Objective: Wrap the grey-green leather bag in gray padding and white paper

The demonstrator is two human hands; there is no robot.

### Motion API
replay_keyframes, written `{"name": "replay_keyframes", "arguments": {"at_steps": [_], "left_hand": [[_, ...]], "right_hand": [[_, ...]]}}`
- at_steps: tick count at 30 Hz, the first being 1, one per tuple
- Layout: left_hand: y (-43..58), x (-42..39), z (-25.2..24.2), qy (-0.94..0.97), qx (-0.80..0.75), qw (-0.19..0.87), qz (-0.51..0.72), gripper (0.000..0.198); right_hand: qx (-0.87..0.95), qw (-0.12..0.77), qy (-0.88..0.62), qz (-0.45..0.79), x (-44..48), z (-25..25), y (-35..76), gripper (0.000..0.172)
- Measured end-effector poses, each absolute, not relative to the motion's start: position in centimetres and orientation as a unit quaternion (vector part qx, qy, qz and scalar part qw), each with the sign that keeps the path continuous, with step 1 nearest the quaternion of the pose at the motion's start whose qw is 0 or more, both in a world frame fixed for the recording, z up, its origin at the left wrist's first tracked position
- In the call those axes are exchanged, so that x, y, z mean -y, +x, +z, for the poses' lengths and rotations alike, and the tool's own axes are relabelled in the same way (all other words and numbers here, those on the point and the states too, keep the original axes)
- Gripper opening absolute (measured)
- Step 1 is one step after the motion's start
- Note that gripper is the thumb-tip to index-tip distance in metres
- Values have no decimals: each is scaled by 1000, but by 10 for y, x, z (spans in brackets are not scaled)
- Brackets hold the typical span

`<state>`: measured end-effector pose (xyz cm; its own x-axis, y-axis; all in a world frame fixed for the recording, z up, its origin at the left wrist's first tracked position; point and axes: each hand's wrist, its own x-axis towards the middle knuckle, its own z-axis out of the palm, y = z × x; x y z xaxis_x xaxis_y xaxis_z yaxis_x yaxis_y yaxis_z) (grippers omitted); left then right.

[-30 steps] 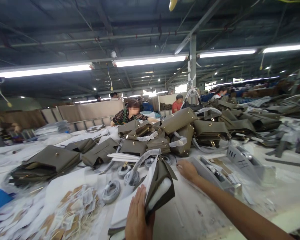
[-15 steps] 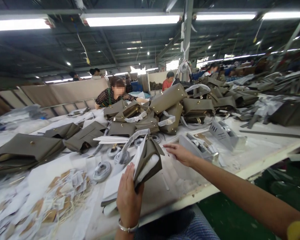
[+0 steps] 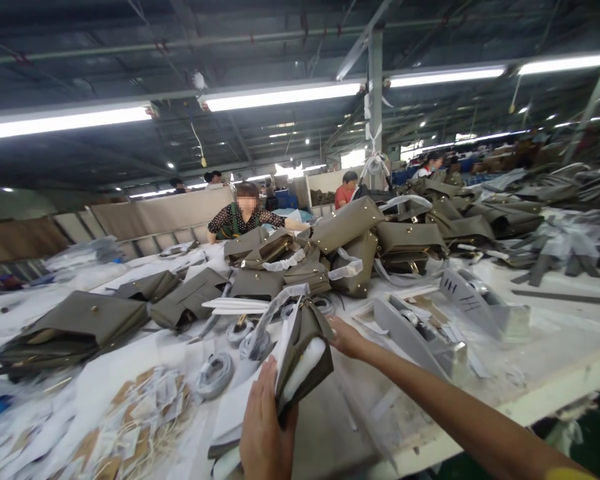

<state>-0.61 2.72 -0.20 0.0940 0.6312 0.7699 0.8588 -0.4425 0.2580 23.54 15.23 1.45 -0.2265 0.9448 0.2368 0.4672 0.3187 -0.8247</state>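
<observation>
An olive handbag (image 3: 313, 380) with white padding in its open side stands tilted near the table's front edge. White sheet material lies against its left side. My left hand (image 3: 267, 423) is closed on the lower left of the bag, fingers along the white sheet and thumb towards the padding. At the bag's upper right edge, my right hand (image 3: 349, 338) is closed against it, with the fingertips partly hidden behind the bag. A plastic-wrapped strap (image 3: 275, 313) rises behind the bag. Coiled wrapped straps (image 3: 215, 375) lie left of it.
Several olive bags (image 3: 347, 223) are heaped at the back centre, and flatter ones (image 3: 80, 320) lie left. Paper tags with strings (image 3: 140, 420) spread at front left. Grey tape dispensers (image 3: 405, 330) stand right. A co-worker (image 3: 245, 217) leans over the far side of the table (image 3: 555, 387).
My right hand has moved from beside the bag to its right edge, and its fingers have closed in there. My left hand keeps its hold. The view has tilted up.
</observation>
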Motion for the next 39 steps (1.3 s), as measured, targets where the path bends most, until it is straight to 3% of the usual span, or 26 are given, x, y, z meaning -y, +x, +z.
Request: {"name": "replay_keyframes", "arguments": {"at_steps": [6, 12, 15, 19, 27, 31, 35, 39], "left_hand": [[-7, -28, -1, -728, 519, 127, -429, 68], [-4, -31, -5, -734, 515, 138, -420, 66], [-2, -24, 4, -721, 536, 103, -427, 63], [-2, -21, 15, -705, 562, 67, -427, 67], [8, -15, 15, -750, 517, 97, -402, 68], [22, -5, -1, -807, 474, 138, -323, 63], [36, 3, -26, -831, 438, 207, -273, 53], [48, 6, -38, -823, 441, 245, -259, 46]], "right_hand": [[714, 292, -578, 266, -93, 19, 264, 66], [834, 152, -441, 295, -6, -5, 264, 80], [854, 129, -415, 286, 8, -14, 257, 82], [854, 165, -427, 246, 7, -14, 256, 65], [874, 158, -442, 124, -6, -33, 243, 69], [882, 271, -377, 81, 10, -29, 242, 44], [867, 397, -293, 67, 37, 7, 251, 21], [830, 446, -321, 94, 14, 47, 253, 15]]}}
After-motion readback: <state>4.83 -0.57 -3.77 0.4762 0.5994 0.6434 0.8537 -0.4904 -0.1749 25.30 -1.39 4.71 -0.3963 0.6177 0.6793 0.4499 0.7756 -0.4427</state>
